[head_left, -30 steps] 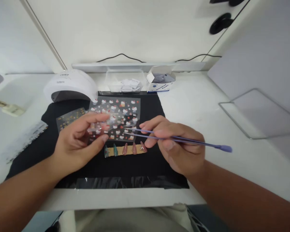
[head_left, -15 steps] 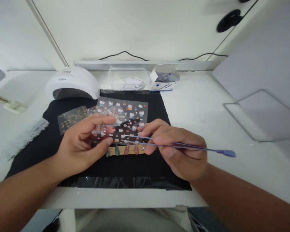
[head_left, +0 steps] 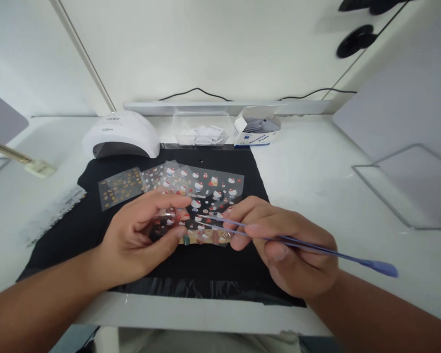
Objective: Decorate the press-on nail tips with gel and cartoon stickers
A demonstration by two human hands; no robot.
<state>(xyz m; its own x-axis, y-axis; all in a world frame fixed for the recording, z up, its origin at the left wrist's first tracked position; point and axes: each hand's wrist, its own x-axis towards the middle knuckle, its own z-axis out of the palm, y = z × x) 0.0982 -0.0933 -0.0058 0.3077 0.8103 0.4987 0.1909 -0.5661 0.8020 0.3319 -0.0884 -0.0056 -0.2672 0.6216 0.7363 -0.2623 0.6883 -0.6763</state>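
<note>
My left hand (head_left: 139, 240) pinches the near left corner of a clear sticker sheet (head_left: 202, 196) printed with small white and red figures, holding it just above a black mat (head_left: 84, 230). My right hand (head_left: 290, 245) grips purple tweezers (head_left: 316, 250) whose tips reach left onto the sheet near its middle. Under the sheet's near edge lies a tan strip (head_left: 206, 238) carrying several press-on nails, mostly covered by the sheet and my fingers.
A second sticker sheet (head_left: 119, 187) lies on the mat's left. Behind stand a white nail lamp (head_left: 121, 135), a clear tub of white pads (head_left: 202, 131) and an open small box (head_left: 256, 131). A wire-edged panel (head_left: 407, 186) sits right; a brush-like tool (head_left: 22, 161) lies far left.
The view shifted, so everything sits lower and further right. The sticker sheet came down towards me over the nail strip, and the tweezer tips stay on it.
</note>
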